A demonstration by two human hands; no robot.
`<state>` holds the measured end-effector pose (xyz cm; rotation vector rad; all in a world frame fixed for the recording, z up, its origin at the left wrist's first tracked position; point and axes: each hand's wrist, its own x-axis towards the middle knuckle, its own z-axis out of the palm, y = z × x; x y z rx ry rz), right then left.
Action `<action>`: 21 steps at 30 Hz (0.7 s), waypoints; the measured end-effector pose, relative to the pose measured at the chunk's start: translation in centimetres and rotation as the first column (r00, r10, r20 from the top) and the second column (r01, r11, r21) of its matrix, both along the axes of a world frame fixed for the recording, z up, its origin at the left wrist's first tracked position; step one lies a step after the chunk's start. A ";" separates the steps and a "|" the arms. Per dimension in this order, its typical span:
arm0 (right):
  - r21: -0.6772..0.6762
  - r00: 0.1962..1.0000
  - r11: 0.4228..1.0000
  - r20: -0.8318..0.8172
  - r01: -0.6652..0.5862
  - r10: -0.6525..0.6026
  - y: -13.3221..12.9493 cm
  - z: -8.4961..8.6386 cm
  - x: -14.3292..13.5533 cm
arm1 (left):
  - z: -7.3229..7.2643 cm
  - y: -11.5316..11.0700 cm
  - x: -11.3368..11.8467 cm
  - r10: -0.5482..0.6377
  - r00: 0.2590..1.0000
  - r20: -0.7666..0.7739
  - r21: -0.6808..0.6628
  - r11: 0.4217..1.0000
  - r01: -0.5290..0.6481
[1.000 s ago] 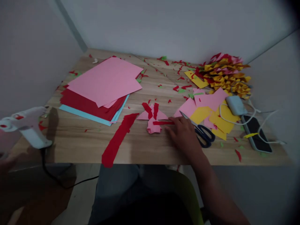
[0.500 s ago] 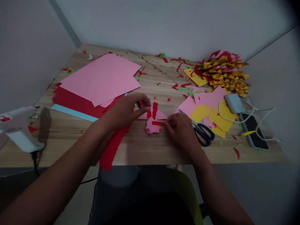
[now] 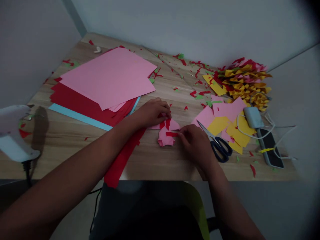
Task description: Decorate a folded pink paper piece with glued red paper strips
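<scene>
A pink folded paper piece (image 3: 165, 137) lies between my hands near the table's front edge, with short red pieces on its upper part. My right hand (image 3: 196, 140) is closed in a pinch at the outer end of a red paper strip (image 3: 172, 134), which reaches across the pink piece. Curled over the top of that piece is my left hand (image 3: 155, 111), its fingers closed by the short red pieces; what they grip is hidden. Beside my right hand lie dark-handled scissors (image 3: 220, 146), and a long red paper strip (image 3: 122, 160) passes under my left forearm.
Pink sheets (image 3: 110, 76) cover red sheets (image 3: 75, 101) at the left, near a white glue gun (image 3: 15, 133). Toward the right are yellow and pink cut pieces (image 3: 228, 110), a folded-paper bundle (image 3: 246, 81), a white charger (image 3: 253, 117) and a phone (image 3: 271, 150). Scraps litter the table.
My left hand has moved slightly right, and its fingers have come down over the top of the pink piece. My right hand keeps its pinch on the red strip. The camera view has shifted.
</scene>
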<state>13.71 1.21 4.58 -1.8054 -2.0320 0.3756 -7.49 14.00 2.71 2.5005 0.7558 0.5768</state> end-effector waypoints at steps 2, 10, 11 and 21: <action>0.018 1.000 1.000 -0.015 -0.002 0.003 0.0 0.3 0.0 | -0.2 0.1 0.1 0.006 1.000 0.013 0.007 1.000 -0.006; -0.075 0.993 0.997 0.119 -0.008 0.017 -0.1 0.1 -1.0 | -0.3 0.0 0.1 0.006 1.000 0.017 0.027 1.000 -0.006; -0.089 0.995 0.996 0.103 0.002 0.008 -0.1 0.2 -1.0 | -0.3 0.0 0.1 0.008 1.000 0.015 0.022 1.000 -0.008; -0.096 0.961 0.995 -0.276 0.008 -0.034 0.7 3.3 -0.2 | 1.2 -1.0 0.4 0.065 0.978 0.198 0.010 0.998 -0.069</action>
